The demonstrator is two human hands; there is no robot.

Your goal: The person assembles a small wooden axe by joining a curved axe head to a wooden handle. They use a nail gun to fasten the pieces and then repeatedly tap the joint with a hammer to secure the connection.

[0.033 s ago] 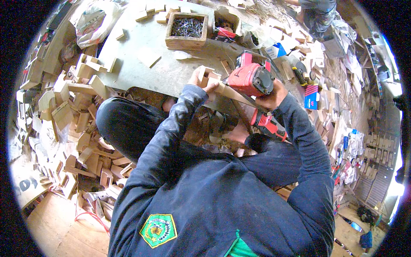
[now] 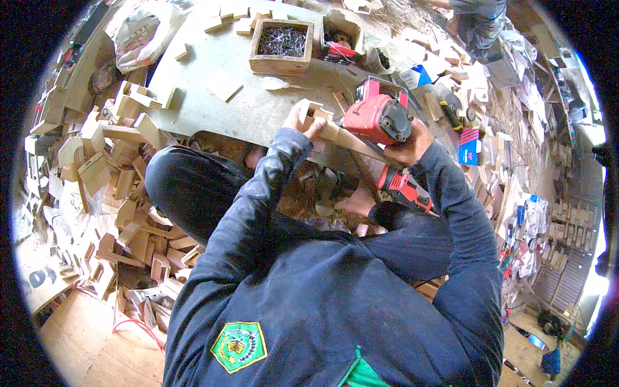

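My left hand [image 2: 304, 122] is closed around the end of a pale wooden piece [image 2: 351, 140], which has a small open-ended box shape at that end and a long strip running right. A red nail gun [image 2: 377, 120] is in my right hand [image 2: 412, 147], its body over the wooden piece. The fingers of that hand are partly hidden behind the tool. Below it, beside my leg, lies a second red power tool [image 2: 406, 190]. Both hands are above the near edge of a grey worktop [image 2: 200, 90].
A wooden box [image 2: 277, 65] of nails stands at the far side, next to a second container [image 2: 345, 32]. A white bottle [image 2: 275, 83] and a flat wooden block [image 2: 224, 86] lie nearer. Wood offcuts [image 2: 97, 174] heap up at left. Another person [image 2: 480, 19] sits at far right.
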